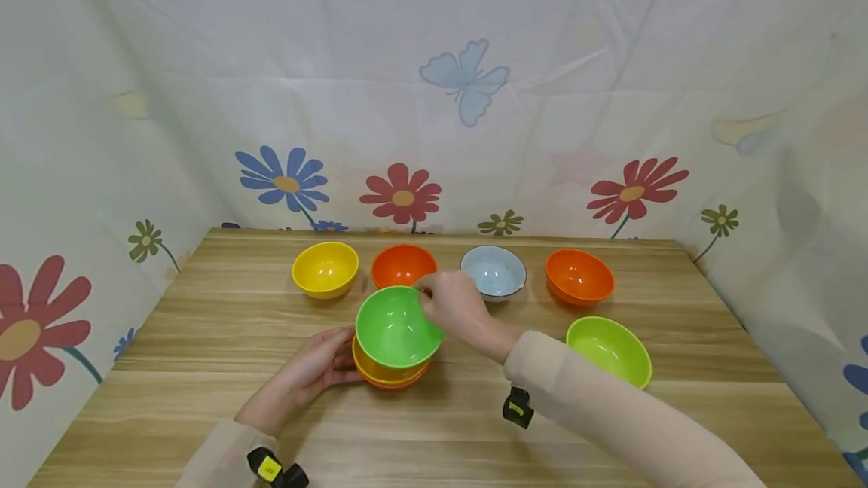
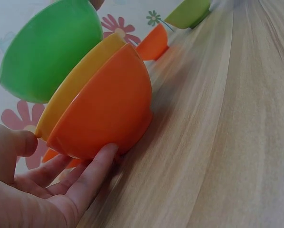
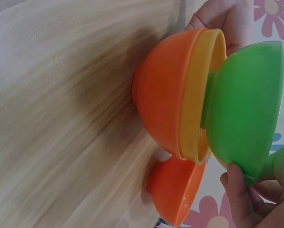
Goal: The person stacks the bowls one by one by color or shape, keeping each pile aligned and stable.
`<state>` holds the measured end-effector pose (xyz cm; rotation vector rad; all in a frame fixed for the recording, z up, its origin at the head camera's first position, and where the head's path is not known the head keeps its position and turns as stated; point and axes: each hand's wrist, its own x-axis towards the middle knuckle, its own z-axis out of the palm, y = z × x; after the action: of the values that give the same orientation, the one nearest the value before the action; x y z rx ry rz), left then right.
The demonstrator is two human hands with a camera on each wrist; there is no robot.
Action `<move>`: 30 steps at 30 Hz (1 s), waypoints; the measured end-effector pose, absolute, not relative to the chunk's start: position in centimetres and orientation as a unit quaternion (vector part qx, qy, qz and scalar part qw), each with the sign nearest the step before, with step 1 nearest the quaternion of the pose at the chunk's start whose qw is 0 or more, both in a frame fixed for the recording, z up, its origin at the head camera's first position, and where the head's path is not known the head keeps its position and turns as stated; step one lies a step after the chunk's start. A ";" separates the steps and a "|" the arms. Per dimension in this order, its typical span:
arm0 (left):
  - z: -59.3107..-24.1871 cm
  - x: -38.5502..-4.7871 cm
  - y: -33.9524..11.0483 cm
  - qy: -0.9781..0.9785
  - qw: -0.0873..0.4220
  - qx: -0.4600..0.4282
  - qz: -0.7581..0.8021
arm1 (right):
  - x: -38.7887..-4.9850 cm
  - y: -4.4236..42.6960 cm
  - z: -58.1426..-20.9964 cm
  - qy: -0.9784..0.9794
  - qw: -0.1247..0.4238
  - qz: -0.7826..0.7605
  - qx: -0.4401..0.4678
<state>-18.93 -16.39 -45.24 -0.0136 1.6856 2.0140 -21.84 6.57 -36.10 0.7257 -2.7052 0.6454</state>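
My right hand pinches the rim of a green bowl between thumb and fingers. That bowl hangs tilted over a yellow-orange bowl, its foot just inside the rim. The yellow-orange bowl is nested in an orange bowl standing on the table. At the left side of this stack is my left hand. In the left wrist view its thumb touches the yellow-orange rim, and its fairly straight fingers rest against the orange bowl's outer wall.
Along the back of the wooden table stand a yellow bowl, an orange-red bowl, a pale blue bowl with a dark rim, and another orange bowl. A lime bowl sits beyond my right forearm. Flowered cloth surrounds the table.
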 end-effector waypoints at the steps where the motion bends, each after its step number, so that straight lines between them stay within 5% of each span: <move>1: -45.3 -18.9 -16.4 0.620 0.255 -0.004 0.742 | -21.8 6.5 -36.2 -0.933 0.133 0.222 0.250; 12: -45.4 -18.9 -16.5 0.613 0.256 -0.001 0.748 | -21.5 5.8 -37.2 -0.940 0.102 0.230 0.230; 30: -45.4 -18.9 -16.4 0.615 0.251 -0.004 0.748 | -21.4 5.6 -37.9 -0.937 0.129 0.232 0.226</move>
<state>-18.89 -16.43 -45.44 -0.0115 1.6727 2.0354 -21.42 5.61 -37.91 0.6581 -2.7244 0.6752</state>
